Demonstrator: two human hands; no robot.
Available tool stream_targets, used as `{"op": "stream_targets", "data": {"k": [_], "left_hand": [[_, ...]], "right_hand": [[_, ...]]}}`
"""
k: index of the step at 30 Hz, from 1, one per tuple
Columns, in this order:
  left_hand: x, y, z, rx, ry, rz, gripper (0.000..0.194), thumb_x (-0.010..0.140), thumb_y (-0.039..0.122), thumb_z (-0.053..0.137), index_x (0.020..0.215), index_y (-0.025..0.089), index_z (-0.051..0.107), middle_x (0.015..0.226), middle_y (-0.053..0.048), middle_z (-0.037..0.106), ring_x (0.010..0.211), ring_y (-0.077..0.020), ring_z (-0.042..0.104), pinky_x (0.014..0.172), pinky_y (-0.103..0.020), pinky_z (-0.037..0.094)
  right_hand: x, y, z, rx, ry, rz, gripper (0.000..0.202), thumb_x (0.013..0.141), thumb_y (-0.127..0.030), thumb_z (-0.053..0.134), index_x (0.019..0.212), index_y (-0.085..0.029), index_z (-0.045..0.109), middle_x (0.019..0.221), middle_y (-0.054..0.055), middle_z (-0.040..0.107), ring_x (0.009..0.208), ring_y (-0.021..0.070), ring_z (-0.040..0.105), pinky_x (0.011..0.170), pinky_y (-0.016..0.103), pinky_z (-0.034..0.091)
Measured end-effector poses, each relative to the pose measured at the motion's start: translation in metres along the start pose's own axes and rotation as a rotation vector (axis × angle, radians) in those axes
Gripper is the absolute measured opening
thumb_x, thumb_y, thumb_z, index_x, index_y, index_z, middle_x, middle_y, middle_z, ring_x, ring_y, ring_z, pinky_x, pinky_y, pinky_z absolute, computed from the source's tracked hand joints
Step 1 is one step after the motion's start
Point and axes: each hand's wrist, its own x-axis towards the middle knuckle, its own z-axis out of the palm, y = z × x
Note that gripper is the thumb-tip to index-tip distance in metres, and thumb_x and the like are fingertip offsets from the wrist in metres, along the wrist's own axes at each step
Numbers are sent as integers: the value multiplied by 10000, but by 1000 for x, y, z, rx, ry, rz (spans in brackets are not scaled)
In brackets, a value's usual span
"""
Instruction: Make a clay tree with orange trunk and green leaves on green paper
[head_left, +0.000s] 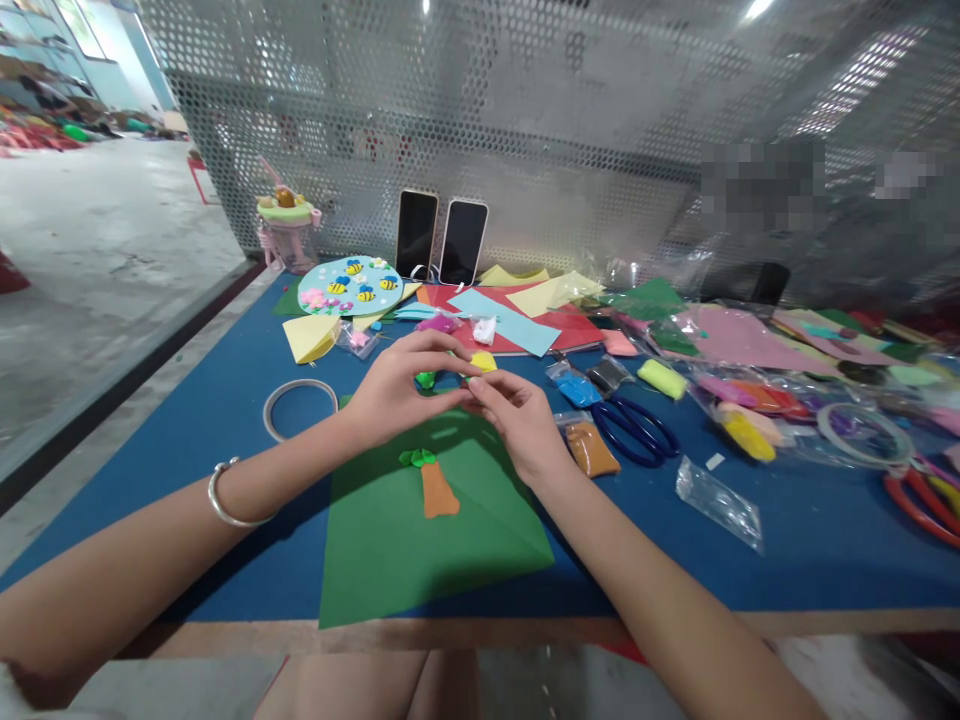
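My left hand (409, 385) and my right hand (514, 415) meet fingertip to fingertip above a green paper sheet (390, 560). Thumbs and forefingers are pinched together on a small piece of green clay (466, 378), mostly hidden by the fingers. On the sheet lies a flat orange clay trunk shape (439, 490) with green clay leaves (418, 458) at its top. A green clay lump (425, 380) shows beneath my left hand, and a yellow clay piece (484, 361) lies just behind my fingertips.
Left of the sheet lies a tape roll (268, 412). On the right are blue-handled scissors (637, 432), a brown clay packet (591, 447), a clear wrapper (720, 503) and red-handled scissors (919, 505). Behind stand two phones (463, 242), a bee-decorated disc (349, 287) and a cup (289, 235).
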Motion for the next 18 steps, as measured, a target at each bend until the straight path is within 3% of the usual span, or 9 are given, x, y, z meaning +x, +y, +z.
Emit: {"op": "stream_targets", "data": {"k": [8,18], "left_hand": [[-1,-4,-2,-61,11,-2,159,759,197,710,917,190,710,950,-70,629,926,-165,604,875,-342,495],[0,-13,-5,-113,-41,-57,146,743,246,727,882,201,720,951,-65,634,920,-168,605,870,-337,490]], "right_hand": [[-2,-7,-2,-53,13,51,210,613,-389,778,729,-222,721,676,-28,688,636,112,639,691,254,507],[-4,-9,-5,-250,58,-27,249,600,-414,777,678,-190,700,612,-12,659,567,121,610,632,262,508]]}}
